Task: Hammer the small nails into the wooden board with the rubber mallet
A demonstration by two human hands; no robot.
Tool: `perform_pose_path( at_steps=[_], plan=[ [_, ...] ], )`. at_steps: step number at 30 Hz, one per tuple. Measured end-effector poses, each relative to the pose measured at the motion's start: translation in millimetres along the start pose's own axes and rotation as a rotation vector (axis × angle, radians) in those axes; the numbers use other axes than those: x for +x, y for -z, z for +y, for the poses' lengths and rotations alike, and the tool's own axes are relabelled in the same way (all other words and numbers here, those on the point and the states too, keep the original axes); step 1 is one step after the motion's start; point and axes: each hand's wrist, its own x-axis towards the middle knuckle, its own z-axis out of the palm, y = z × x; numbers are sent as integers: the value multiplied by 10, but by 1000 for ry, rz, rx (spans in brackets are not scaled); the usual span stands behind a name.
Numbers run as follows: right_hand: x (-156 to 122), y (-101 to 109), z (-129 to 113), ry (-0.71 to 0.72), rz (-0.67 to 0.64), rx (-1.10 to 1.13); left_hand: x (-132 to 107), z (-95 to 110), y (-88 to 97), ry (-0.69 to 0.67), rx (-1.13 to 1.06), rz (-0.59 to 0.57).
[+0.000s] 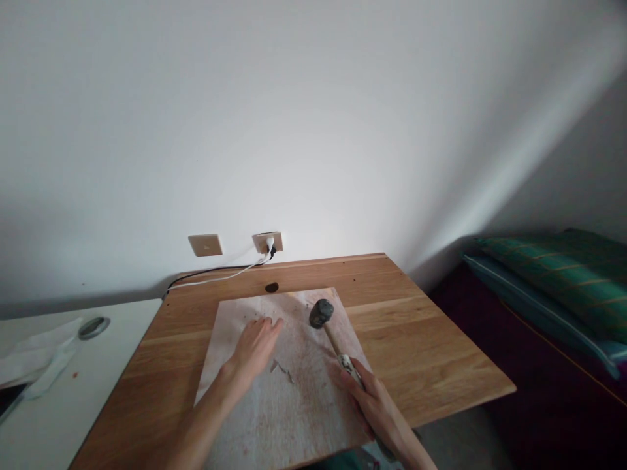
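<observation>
My right hand (369,398) is wrapped round the handle of a rubber mallet (322,314) with a dark head and a light wooden shaft. The mallet's head is held over the right side of a worn whitish board (264,424). Over the board's upper left part is my left hand (257,343), its fingers curled downward. Whatever those fingers may hold is hidden. Tiny dark specks lie by the left fingertips. A thin, bent greyish scrap (283,371) rests on the board between both hands.
The board lies on a wooden table (416,339) against a white wall. Cables (220,277) run from a wall socket (268,243) along the table's back edge. At left, a white surface (73,398) bears papers and a roll of tape (94,328). Cushions (553,281) are at right.
</observation>
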Motion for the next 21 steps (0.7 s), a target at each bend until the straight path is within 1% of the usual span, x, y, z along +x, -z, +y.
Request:
perform_pose_path(
  at_steps=[2,3,5,7,9,11,14,18,21],
  plan=[
    [-5,-1,-18,-12,-21,19,114,-39,-33,-2,-114,44],
    [-8,-1,-33,-14,-26,27,187,-64,-61,4,-210,92],
    [-15,3,-73,-5,-25,31,351,-120,-137,28,-432,229],
    [-22,13,-118,0,-23,22,507,-178,-231,56,-609,354],
    [-26,27,-153,7,-37,15,621,-231,-331,73,-694,400],
    [-27,41,-166,38,-51,29,678,-271,-422,74,-715,390],
    [-20,51,-143,65,-57,59,682,-302,-509,71,-689,386],
    [-7,49,-105,38,-42,67,643,-297,-532,41,-612,406],
    [-12,45,-117,53,-52,64,632,-274,-543,10,-553,454]
  ],
)
